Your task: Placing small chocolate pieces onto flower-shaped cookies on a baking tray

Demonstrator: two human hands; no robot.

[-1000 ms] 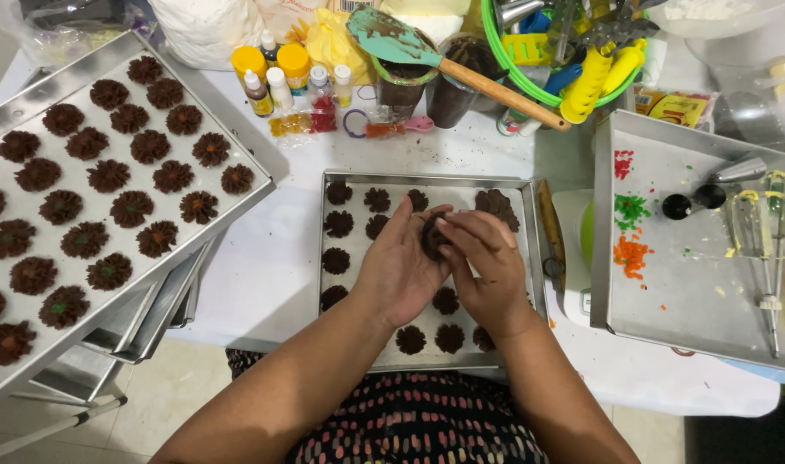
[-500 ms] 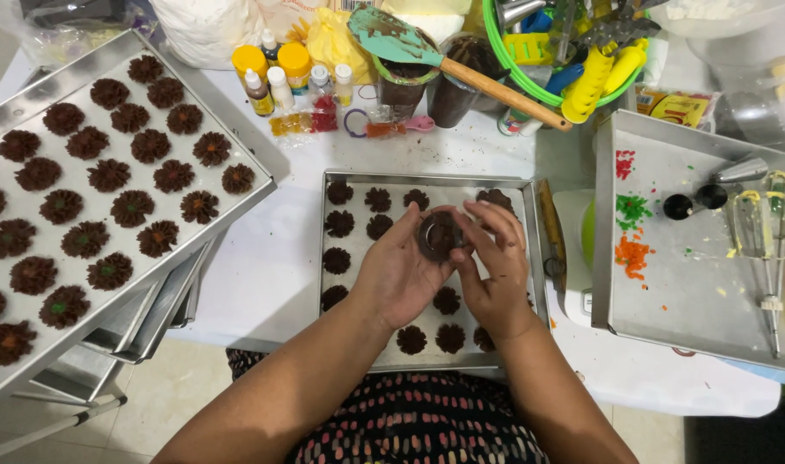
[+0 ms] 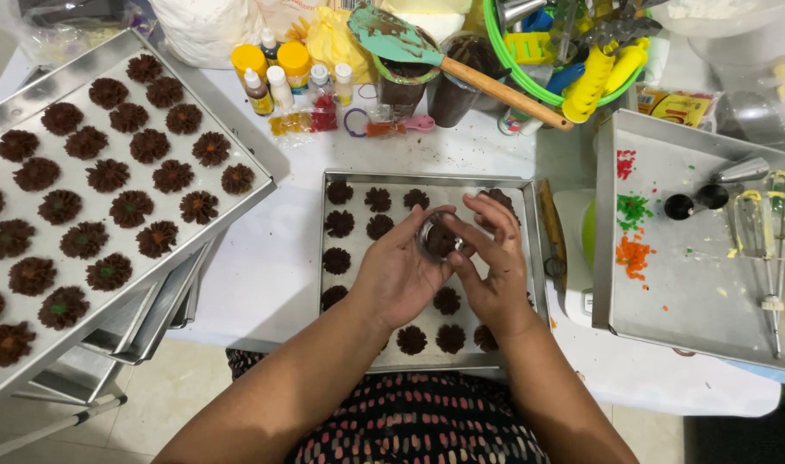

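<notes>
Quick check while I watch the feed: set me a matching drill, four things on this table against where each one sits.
Things:
1. cookie press
2. spatula
3. coloured sprinkles
4. big tray of cookies

Places:
A. across the dark cups at the back
B. on the right-hand tray
C. between both hands over the middle tray
D. raised at the left

Pairs: 1-C, 2-A, 3-B, 4-D

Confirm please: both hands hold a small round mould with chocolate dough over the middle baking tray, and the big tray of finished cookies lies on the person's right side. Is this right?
One detail is wrong. The big tray of finished cookies lies on the person's left side, not the right, as the head view shows. The rest stands: the left hand and right hand hold the small round mould over the middle baking tray.
</notes>
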